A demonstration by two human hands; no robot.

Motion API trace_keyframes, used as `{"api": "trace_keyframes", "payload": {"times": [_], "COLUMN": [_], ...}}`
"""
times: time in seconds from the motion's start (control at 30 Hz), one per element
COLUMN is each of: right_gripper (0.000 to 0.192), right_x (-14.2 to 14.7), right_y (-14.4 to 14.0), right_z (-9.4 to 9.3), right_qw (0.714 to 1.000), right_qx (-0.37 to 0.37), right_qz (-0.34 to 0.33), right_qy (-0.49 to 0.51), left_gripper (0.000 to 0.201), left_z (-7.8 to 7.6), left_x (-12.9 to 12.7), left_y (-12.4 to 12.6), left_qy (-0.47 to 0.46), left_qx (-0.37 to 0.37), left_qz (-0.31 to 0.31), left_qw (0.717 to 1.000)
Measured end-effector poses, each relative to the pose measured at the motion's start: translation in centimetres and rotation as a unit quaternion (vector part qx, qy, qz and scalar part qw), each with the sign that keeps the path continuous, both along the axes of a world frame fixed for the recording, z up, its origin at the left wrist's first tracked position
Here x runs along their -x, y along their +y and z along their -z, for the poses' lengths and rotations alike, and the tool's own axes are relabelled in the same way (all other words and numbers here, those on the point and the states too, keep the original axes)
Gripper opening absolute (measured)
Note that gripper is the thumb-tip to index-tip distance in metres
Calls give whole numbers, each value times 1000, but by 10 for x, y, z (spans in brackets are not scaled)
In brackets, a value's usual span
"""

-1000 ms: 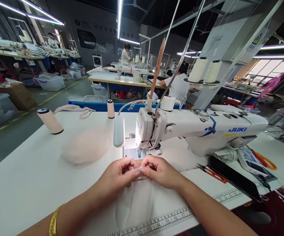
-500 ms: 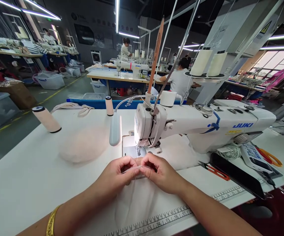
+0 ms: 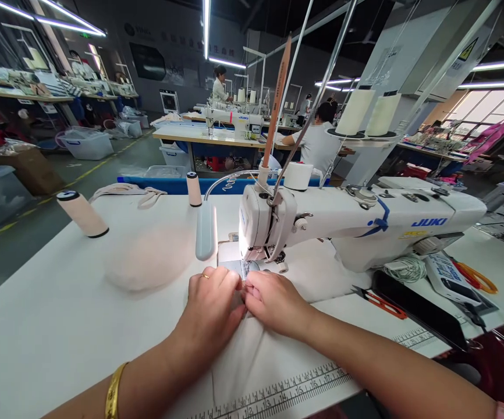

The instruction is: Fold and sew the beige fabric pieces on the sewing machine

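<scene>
Just in front of the presser foot of a white sewing machine point(image 3: 322, 215), my left hand point(image 3: 217, 302) and my right hand point(image 3: 276, 299) meet. Both are closed on a thin, pale, sheer fabric point(image 3: 238, 361) that hangs down toward me over the table edge ruler. My left hand has its knuckles up and its thumb beneath, with a ring on one finger. The fingertips of my right hand pinch the cloth beside it. The lit needle area point(image 3: 246, 267) is right beyond my fingers, and the cloth's edge is mostly covered by them.
A pale sheer fabric piece point(image 3: 147, 262) lies on the left of the table, near a peach thread cone point(image 3: 82, 214) and a smaller spool point(image 3: 194, 189). On the right are orange-handled snips point(image 3: 385, 305), a black phone point(image 3: 418, 308) and orange scissors point(image 3: 479, 278). A printed ruler point(image 3: 287, 396) runs along the front edge.
Both hands have moved slightly forward toward the needle. My left hand has turned over, knuckles up, and the fabric pinched between the hands is now lower and closer to the presser foot.
</scene>
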State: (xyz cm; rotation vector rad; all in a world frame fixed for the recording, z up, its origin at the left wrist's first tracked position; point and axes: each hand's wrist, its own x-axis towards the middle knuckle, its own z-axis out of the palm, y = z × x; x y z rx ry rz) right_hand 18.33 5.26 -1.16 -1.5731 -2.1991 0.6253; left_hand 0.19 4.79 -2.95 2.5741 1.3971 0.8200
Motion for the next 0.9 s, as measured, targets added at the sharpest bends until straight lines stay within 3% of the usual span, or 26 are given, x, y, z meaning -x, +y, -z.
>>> {"api": "trace_keyframes", "payload": {"times": [0.1, 0.2, 0.33, 0.5, 0.73, 0.9], "right_gripper": [30, 24, 7, 22, 25, 27], "right_x": [1, -6, -20, -25, -29, -34], "right_y": [6, 4, -8, -17, -4, 1], "right_z": [2, 4, 7, 15, 25, 30], "right_qw": [1000, 999, 997, 981, 974, 968], "right_qx": [0, -6, -74, -164, -197, -233], "right_qz": [18, 26, -6, -103, -114, -84], "right_qy": [-11, -20, -21, -5, -17, -25], "left_gripper": [20, 30, 31, 33, 24, 25], "left_z": [3, 3, 3, 2, -3, -1], "left_x": [5, 9, 9, 7, 1, -1], "left_y": [4, 6, 7, 7, 3, 6], "left_qy": [-4, 3, 15, 16, 63, 89], "left_qx": [-83, -91, -84, -77, -82, -71], "left_qz": [83, 135, 130, 129, 121, 94], "left_qw": [993, 987, 988, 989, 987, 989]}}
